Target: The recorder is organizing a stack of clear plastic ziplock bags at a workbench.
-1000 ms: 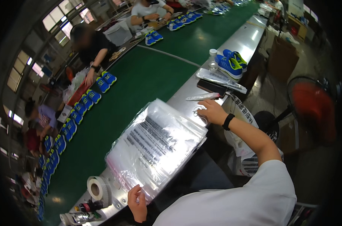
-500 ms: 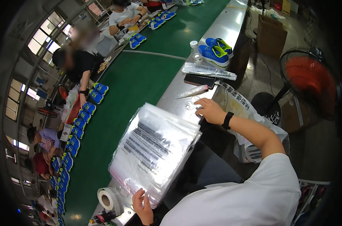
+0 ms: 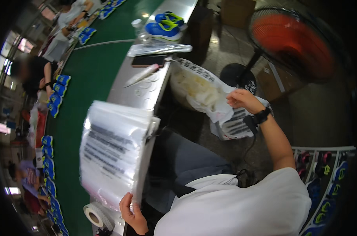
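Note:
My left hand (image 3: pixel 133 215) is at the lower corner of a stack of clear plastic bags (image 3: pixel 111 151) with dark print. Its thumb and fingers are apart, with the fingertips at the bags' edge. My right hand (image 3: pixel 244 100) is off the bench, above a white sack (image 3: pixel 202 84) with pale yellowish stuff in it. Its fingers are loosely bent, and I see nothing in them. Several thin rings (image 3: pixel 147 84) lie on the metal ledge, beside a slim wrapped item (image 3: pixel 142 75) with a pink end.
Beyond the rings are a phone (image 3: pixel 149 61), a flat clear package (image 3: pixel 159 49) and blue shoes (image 3: pixel 164 29). A label roll (image 3: pixel 96 217) sits near my left hand. A fan (image 3: pixel 290 43) and a shoe rack (image 3: pixel 324 188) stand right. Workers line the green belt (image 3: pixel 88 70).
My right hand has left the rings on the ledge and swung right, over the white sack. The view has turned right, bringing in the shoe rack. My left hand stays by the bags.

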`<move>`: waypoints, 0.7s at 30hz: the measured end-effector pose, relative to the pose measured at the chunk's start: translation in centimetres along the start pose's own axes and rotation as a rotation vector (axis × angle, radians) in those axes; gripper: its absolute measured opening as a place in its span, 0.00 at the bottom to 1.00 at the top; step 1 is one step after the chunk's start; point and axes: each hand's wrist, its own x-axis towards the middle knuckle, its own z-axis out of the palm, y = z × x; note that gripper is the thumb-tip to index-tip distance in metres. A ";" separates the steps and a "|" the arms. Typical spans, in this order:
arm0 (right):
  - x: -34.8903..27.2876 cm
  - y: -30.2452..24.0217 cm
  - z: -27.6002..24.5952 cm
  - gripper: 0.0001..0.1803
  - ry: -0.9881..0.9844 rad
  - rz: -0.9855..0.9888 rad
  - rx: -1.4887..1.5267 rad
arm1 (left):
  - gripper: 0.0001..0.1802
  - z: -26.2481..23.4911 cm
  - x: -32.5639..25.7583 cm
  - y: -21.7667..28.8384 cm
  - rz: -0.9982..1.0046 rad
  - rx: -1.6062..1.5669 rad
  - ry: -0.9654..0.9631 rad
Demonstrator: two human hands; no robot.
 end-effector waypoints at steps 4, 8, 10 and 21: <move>-5.8 9.9 -7.7 0.14 0.093 0.338 -0.392 | 0.12 1.6 0.5 4.0 0.155 0.277 -0.086; -3.4 21.7 -10.4 0.13 0.124 0.206 -0.904 | 0.12 4.0 0.7 5.6 0.165 0.185 -0.184; -0.6 25.0 -10.4 0.12 0.100 0.225 -0.968 | 0.13 5.9 0.8 6.1 0.116 0.168 -0.234; 9.8 36.6 -6.7 0.24 -0.449 0.547 -1.576 | 0.13 11.0 2.7 8.6 -0.115 0.432 -0.411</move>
